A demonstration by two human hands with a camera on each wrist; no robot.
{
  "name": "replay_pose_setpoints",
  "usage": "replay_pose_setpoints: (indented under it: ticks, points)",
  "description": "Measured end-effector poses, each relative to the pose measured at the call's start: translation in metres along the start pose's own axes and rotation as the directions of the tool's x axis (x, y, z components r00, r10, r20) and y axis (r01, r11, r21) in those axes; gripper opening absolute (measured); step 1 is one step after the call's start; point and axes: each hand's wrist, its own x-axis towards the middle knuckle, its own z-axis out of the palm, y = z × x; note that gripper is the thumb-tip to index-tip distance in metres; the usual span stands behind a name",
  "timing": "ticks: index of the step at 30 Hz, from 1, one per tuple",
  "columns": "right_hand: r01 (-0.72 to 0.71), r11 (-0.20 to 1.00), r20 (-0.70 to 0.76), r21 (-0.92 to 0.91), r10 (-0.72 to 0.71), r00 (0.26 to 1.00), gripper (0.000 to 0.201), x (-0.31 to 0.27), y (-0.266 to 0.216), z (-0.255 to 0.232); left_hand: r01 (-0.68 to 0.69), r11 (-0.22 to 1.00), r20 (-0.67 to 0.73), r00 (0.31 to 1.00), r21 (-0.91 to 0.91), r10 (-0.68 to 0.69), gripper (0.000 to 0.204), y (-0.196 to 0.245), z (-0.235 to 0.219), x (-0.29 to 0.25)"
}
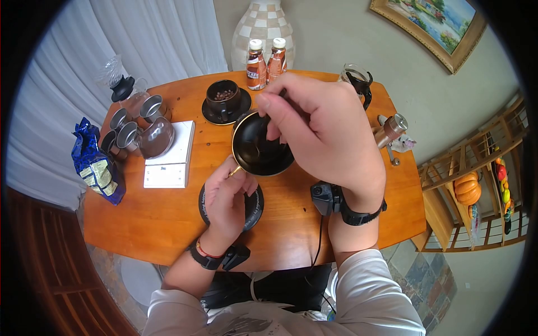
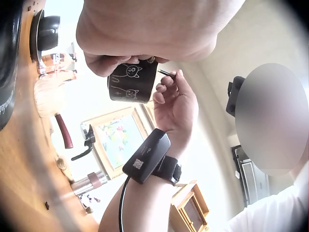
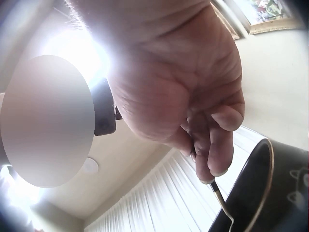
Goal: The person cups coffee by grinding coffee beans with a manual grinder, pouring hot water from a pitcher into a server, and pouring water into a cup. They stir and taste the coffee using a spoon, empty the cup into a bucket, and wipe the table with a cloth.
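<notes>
A black mug (image 1: 245, 148) with a gold rim is held up over the table in my left hand (image 1: 224, 196), whose fingers grip it at the gold handle. White cat drawings mark the mug's outside in the left wrist view. My right hand (image 1: 336, 126) is above the mug, pinching a thin spoon (image 3: 220, 198) with a dark grip and a gold-coloured shaft. The spoon's lower end reaches inside the mug, past the rim. Below the left hand lies a round black coaster (image 1: 256, 211) with white lettering.
A black cup of coffee beans (image 1: 223, 97) stands on a saucer. Left of it are a white scale (image 1: 182, 154), a glass server (image 1: 157, 137), metal cups and a blue bag (image 1: 98, 162). Two bottles (image 1: 256, 66), a French press (image 1: 358, 75) and a hand grinder (image 1: 392, 130) stand farther back and right.
</notes>
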Motion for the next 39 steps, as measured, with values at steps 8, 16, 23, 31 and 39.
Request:
replay_pose_setpoints:
  ticks: [8,16,23,31,39]
  points:
    - [0.063,0.997,-0.066,-0.054,-0.067,0.996,0.009,0.0,-0.003,0.002,0.028,0.998,0.021,0.999,0.06,-0.03,0.029,-0.001,-0.003,0.0]
    - [0.047,0.986,0.084,-0.161,-0.034,0.996,0.012,0.0,-0.001,0.003,0.075,0.997,-0.006,0.997,-0.011,-0.075,0.027,0.003,-0.004,0.0]
    - [0.017,0.995,0.122,-0.098,-0.004,0.992,0.02,0.002,0.002,0.009,0.126,0.985,-0.046,0.991,0.114,-0.122,0.031,0.007,0.006,0.001]
    - [0.005,0.939,0.0,-0.343,-0.005,1.0,0.022,0.0,0.004,0.002,0.158,0.961,-0.061,0.987,0.226,-0.148,0.033,0.005,0.002,0.001]
    - [-0.007,0.988,0.147,-0.156,0.03,0.989,0.023,0.0,0.002,0.005,0.116,0.964,-0.069,0.992,0.239,-0.102,0.033,0.003,0.002,0.0]
